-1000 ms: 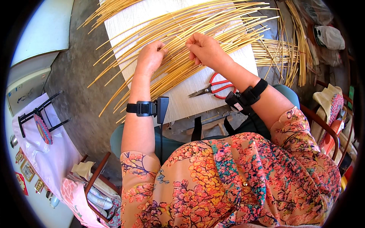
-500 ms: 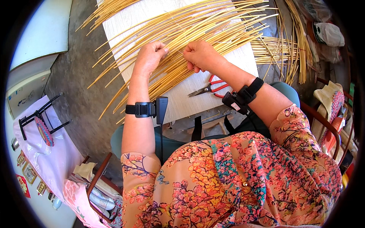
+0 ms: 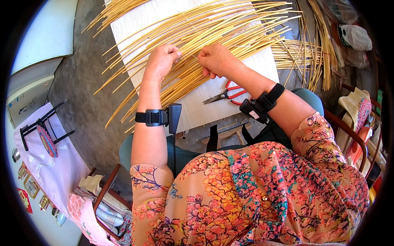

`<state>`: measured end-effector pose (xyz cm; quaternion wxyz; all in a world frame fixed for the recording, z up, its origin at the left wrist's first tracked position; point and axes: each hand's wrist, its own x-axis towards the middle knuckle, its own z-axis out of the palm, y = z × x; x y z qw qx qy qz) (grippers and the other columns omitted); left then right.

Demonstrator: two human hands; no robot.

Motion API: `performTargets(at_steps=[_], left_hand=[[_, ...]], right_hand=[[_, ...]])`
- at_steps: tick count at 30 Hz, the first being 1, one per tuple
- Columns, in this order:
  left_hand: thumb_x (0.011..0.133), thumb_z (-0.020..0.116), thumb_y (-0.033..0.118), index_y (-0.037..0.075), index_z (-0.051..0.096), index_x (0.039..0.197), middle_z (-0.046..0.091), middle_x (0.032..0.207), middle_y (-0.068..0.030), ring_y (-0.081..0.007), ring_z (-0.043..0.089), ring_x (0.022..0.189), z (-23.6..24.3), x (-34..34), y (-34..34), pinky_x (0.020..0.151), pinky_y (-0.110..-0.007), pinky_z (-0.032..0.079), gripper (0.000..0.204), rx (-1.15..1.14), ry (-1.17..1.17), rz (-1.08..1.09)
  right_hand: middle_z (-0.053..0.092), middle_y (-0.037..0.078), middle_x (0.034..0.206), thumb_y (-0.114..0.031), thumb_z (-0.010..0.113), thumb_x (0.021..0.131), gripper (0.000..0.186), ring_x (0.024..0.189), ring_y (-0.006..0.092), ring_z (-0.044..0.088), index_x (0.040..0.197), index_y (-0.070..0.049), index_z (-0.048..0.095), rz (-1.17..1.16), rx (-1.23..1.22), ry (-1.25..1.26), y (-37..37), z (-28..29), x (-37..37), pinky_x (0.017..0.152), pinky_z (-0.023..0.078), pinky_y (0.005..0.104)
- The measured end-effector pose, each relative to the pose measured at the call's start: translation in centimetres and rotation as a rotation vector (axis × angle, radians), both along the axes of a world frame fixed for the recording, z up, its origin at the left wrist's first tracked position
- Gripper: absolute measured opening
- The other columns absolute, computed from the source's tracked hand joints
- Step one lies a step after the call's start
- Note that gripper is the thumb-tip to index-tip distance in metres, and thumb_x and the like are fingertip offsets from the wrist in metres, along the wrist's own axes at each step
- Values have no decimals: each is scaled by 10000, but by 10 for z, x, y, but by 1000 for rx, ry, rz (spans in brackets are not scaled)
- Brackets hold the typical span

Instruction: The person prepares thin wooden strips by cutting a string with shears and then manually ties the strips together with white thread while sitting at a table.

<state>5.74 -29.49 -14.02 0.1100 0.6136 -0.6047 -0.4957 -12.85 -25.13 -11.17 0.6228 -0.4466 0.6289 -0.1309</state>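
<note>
A broad spread of long, thin yellow canes (image 3: 230,30) lies slantwise over the pale table. Thin pale string crosses the canes in places. Over their near side, my left hand (image 3: 163,59) is closed in a pinch, thumb toward the right. Facing it a short gap away, my right hand (image 3: 215,59) is closed too, fingers curled under. A fine string (image 3: 192,55) shows faintly between the two hands, and both seem to pinch it. Red-handled scissors (image 3: 225,96) rest on the table just below my right hand.
The pale wood-look table (image 3: 197,112) ends close before my knees. More canes (image 3: 299,55) lie beyond its right edge, with an upright-looking bundle (image 3: 326,49) farther right. Another bunch (image 3: 113,14) sits at the far left. Chairs (image 3: 107,192) stand on both sides.
The canes have shifted very slightly, their left ends a little to the left. Both hands keep nearly the same place and stay closed.
</note>
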Motion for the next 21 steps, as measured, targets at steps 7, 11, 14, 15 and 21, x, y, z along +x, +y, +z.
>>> performTargets(at_steps=[7,11,14,15,21], left_hand=[[798,639,190,28,649,740,598,632,-60,-147,535,593,1,-2,0,591,-288,425,172,-7,-15,-5],[801,635,192,28,653,745,606,641,-66,-148,547,604,2,-2,0,600,-289,431,174,-5,-25,-15],[801,635,191,26,654,747,610,646,-69,-149,554,608,-1,0,0,605,-290,435,175,-8,-25,-21],[800,636,191,25,654,748,612,647,-69,-149,555,609,2,-1,0,607,-290,436,175,-9,-31,-20],[795,641,188,15,651,747,616,651,-75,-152,564,610,7,-4,1,612,-293,444,180,0,-33,-18]], right_hand=[[629,71,597,-116,501,813,134,452,120,573,806,-18,593,3,14,3,-1,4,0,396,449,267],[610,47,573,-158,512,825,145,407,87,523,839,-46,604,-17,-3,-12,0,-2,1,351,383,230],[601,41,562,-177,528,840,159,403,85,519,855,-44,612,5,3,-16,0,-1,1,347,376,229],[598,39,558,-185,533,844,163,401,84,518,854,-44,614,16,7,-22,0,-1,1,346,374,228],[586,36,540,-202,547,853,172,398,81,513,839,-45,616,30,19,-12,1,1,2,339,362,228]])
